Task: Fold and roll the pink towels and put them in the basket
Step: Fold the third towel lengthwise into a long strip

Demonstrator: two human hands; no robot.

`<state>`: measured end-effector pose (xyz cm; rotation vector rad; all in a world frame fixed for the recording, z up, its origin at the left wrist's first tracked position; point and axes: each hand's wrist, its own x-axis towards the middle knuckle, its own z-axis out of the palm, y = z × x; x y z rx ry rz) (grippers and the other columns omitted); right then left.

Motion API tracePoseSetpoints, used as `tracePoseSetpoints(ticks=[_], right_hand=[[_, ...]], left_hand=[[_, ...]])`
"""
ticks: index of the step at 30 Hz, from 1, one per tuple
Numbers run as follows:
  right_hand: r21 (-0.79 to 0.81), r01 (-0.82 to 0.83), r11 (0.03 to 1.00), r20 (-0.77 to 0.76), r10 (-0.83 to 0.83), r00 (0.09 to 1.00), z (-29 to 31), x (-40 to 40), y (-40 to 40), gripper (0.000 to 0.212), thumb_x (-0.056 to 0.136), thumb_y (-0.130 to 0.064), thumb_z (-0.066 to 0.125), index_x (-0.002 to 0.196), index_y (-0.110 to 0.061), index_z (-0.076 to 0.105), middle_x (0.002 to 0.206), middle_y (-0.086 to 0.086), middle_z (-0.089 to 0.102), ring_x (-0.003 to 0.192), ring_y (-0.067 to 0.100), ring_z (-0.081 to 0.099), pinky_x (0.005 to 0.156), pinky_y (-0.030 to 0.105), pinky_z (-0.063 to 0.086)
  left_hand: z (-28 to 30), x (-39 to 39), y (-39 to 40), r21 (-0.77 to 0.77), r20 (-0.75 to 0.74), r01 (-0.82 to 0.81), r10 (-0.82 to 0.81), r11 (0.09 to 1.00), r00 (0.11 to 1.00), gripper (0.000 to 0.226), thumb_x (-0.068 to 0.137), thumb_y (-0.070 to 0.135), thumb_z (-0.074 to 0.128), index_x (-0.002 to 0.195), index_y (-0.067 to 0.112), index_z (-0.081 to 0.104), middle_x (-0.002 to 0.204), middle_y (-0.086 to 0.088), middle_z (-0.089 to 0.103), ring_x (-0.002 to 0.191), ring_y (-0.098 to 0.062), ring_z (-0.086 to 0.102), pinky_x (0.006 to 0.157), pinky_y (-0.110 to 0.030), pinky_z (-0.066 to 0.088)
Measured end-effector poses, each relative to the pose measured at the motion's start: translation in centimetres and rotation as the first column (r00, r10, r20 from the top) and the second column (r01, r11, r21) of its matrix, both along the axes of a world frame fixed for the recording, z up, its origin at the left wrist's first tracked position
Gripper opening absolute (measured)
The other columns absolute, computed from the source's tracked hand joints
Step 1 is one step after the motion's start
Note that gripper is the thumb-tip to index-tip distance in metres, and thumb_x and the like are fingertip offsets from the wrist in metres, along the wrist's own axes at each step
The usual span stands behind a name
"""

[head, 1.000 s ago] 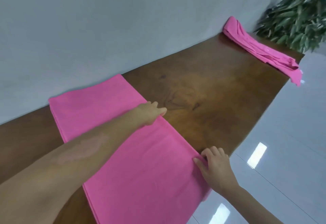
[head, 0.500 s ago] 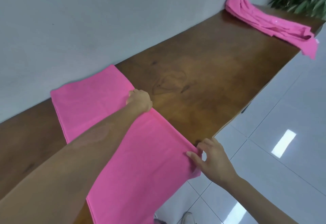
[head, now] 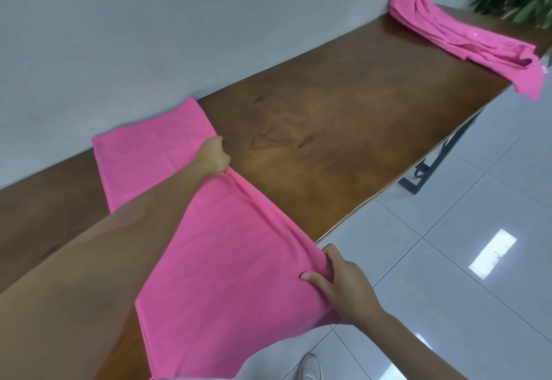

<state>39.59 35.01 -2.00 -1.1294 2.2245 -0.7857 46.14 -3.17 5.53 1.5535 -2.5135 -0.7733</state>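
Along the brown wooden tabletop's (head: 343, 128) front edge, the flat pink towel's (head: 227, 275) long side runs between the gripping left hand (head: 213, 158) and the nearer, pinching right hand (head: 343, 287).

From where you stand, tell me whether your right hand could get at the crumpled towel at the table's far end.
Probably not: the right hand grips the spread towel, and the crumpled towel lies far along the table.

Soft matt pink cloth towel (head: 227, 275) on smooth, faintly glossy wooden table (head: 343, 140); glossy floor tiles (head: 448, 260).
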Motion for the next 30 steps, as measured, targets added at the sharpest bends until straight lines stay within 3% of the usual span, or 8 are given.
tracePoseSetpoints(ticks=[7, 10, 14, 18, 21, 24, 27, 30], right_hand=[[0.143, 0.021, 0.99, -0.189, 0.006, 0.982, 1.1, 1.2, 1.5, 0.048, 0.087, -0.073, 0.052, 0.083, -0.027, 0.038, 0.071, -0.009, 0.056, 0.067, 0.011, 0.054, 0.055, 0.025, 0.038], [0.213, 0.058, 0.975, -0.248, -0.003, 0.969, 2.2, 2.0, 2.6, 0.046, 0.088, -0.072, 0.051, 0.081, -0.027, 0.041, 0.071, -0.008, 0.056, 0.072, 0.016, 0.058, 0.057, 0.029, 0.038], [0.191, 0.142, 0.971, -0.361, -0.065, 0.93, 5.6, 5.0, 3.6, 0.03, 0.093, -0.056, 0.057, 0.088, -0.03, 0.044, 0.067, -0.009, 0.056, 0.068, 0.017, 0.058, 0.054, 0.027, 0.038], [0.106, 0.151, 0.983, -0.531, -0.072, 0.844, 8.9, 10.5, 4.4, 0.009, 0.095, -0.033, 0.056, 0.099, -0.033, 0.048, 0.074, -0.011, 0.058, 0.064, 0.016, 0.058, 0.059, 0.032, 0.05], [0.067, 0.106, 0.992, -0.642, -0.039, 0.766, 9.3, 15.8, 4.8, 0.032, 0.078, -0.015, 0.069, 0.1, -0.032, 0.052, 0.078, -0.009, 0.061, 0.052, 0.019, 0.056, 0.046, 0.033, 0.049], [0.027, 0.017, 1.0, -0.715, 0.007, 0.699, 8.6, 20.8, 5.1, 0.06, 0.049, 0.0, 0.081, 0.097, -0.028, 0.057, 0.071, -0.008, 0.054, 0.042, 0.018, 0.049, 0.032, 0.025, 0.024], [0.027, -0.015, 1.0, -0.72, 0.03, 0.693, 7.1, 25.2, 4.8, 0.075, 0.038, 0.004, 0.079, 0.101, -0.031, 0.058, 0.076, -0.01, 0.055, 0.045, 0.017, 0.049, 0.042, 0.018, -0.002], [0.064, -0.058, 0.996, -0.641, 0.086, 0.763, 4.1, 28.3, 4.6, 0.078, 0.038, -0.006, 0.081, 0.107, -0.034, 0.058, 0.079, -0.012, 0.053, 0.052, 0.013, 0.053, 0.038, 0.024, 0.012]], left_hand=[[1.2, 3.5, 0.7, 0.03, -0.145, 0.058, -0.053, 0.998, 0.988, 0.077, 0.084, -0.018, 0.043, 0.156, 0.003, 0.025, 0.158, -0.017, 0.033, 0.109, -0.041, 0.065, 0.091, -0.05, 0.056], [1.5, 5.7, 0.3, 0.018, -0.187, 0.094, -0.089, 0.995, 0.978, 0.078, 0.085, -0.018, 0.043, 0.156, 0.006, 0.024, 0.157, -0.016, 0.035, 0.106, -0.04, 0.066, 0.083, -0.042, 0.059], [2.8, 8.7, 0.2, 0.028, -0.272, 0.127, -0.115, 0.992, 0.955, 0.078, 0.087, -0.02, 0.039, 0.157, 0.01, 0.023, 0.161, -0.011, 0.029, 0.063, -0.02, 0.065, 0.052, -0.022, 0.056], [3.6, 12.1, -0.4, -0.003, -0.323, 0.143, -0.136, 0.99, 0.936, 0.079, 0.086, -0.021, 0.041, 0.157, 0.01, 0.025, 0.162, -0.007, 0.027, 0.083, -0.031, 0.068, 0.072, -0.038, 0.061], [3.5, 15.1, -1.5, -0.049, -0.333, 0.195, -0.2, 0.98, 0.921, 0.081, 0.084, -0.018, 0.044, 0.157, 0.012, 0.027, 0.162, -0.009, 0.028, 0.122, -0.043, 0.056, 0.092, -0.044, 0.056], [3.1, 18.1, -2.0, -0.045, -0.355, 0.248, -0.248, 0.968, 0.902, 0.081, 0.083, -0.016, 0.044, 0.156, 0.013, 0.029, 0.154, -0.016, 0.037, 0.125, -0.044, 0.053, 0.098, -0.048, 0.052], [2.4, 20.9, -2.0, -0.053, -0.322, 0.215, -0.22, 0.975, 0.921, 0.076, 0.087, -0.015, 0.047, 0.156, 0.008, 0.026, 0.157, -0.017, 0.033, 0.131, -0.042, 0.047, 0.109, -0.053, 0.043], [1.6, 22.8, -1.2, -0.104, -0.249, 0.146, -0.168, 0.984, 0.954, 0.069, 0.089, -0.014, 0.047, 0.154, -0.001, 0.026, 0.158, -0.021, 0.029, 0.143, -0.039, 0.032, 0.12, -0.044, 0.028]])
